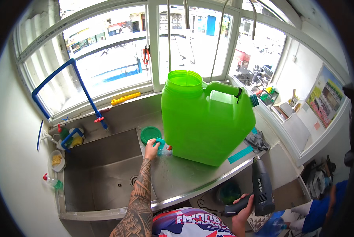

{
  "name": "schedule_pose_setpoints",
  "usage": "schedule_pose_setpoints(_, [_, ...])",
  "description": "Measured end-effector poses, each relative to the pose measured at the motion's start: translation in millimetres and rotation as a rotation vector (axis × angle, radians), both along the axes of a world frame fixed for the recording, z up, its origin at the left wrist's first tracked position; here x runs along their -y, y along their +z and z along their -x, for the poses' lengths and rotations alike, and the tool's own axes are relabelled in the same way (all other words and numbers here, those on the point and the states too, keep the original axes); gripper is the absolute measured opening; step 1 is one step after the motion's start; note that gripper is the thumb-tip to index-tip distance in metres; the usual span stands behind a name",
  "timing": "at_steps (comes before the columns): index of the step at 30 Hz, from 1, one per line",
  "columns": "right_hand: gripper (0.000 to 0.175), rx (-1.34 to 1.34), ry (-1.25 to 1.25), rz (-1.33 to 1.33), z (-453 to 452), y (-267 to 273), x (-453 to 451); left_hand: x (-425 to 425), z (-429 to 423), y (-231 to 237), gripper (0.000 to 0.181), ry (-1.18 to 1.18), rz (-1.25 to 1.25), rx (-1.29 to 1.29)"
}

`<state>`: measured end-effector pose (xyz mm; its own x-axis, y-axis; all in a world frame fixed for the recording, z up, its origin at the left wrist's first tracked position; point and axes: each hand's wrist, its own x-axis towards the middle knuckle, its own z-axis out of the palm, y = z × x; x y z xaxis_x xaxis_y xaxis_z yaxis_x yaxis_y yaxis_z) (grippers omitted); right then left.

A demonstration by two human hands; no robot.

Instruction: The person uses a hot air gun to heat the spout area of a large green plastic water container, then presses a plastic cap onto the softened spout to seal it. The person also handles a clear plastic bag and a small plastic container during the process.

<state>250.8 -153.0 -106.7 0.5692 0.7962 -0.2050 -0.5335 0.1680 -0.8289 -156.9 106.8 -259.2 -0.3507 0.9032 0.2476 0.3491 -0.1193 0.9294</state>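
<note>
A large green plastic water jug [206, 127] stands on the steel sink counter, its wide top mouth uncovered and a dark cap on its side spout. My left hand [152, 148] pinches a small teal piece [159, 143] just left of the jug's base, beside a round green lid [150, 134]. In my right hand [243, 207] is a dark hot air gun [262, 189], held by its handle with the nozzle pointing up, right of the counter's front edge. Teal strips [240, 154] and a grey cloth [256, 141] lie to the right of the jug.
The steel sink basin [105, 177] is on the left, under a blue pipe faucet [85, 89]. Bottles and a dish with a sponge [57, 160] line its left side. A yellow tool [126, 98] rests on the window ledge. At the lower right, a person in blue [319, 216] is near.
</note>
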Motion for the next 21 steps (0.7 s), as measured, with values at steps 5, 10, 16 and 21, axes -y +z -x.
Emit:
schedule_pose_setpoints(5, [0.029,0.068,-0.11,0.012,13,-5,21,41,-30,31,0.024,0.186,0.019,-0.133])
schedule_pose_setpoints(10, [0.031,0.05,-0.126,0.062,26,-8,17,71,-47,42,0.018,0.04,-0.254,-0.446])
schedule_pose_setpoints(16, [0.034,0.036,-0.015,0.02,50,-12,6,62,-49,48,0.028,-0.031,-0.271,-0.556])
schedule_pose_setpoints(21, [0.032,0.129,0.043,-0.028,64,-16,12,52,-55,46,0.035,-0.065,-0.085,-0.484])
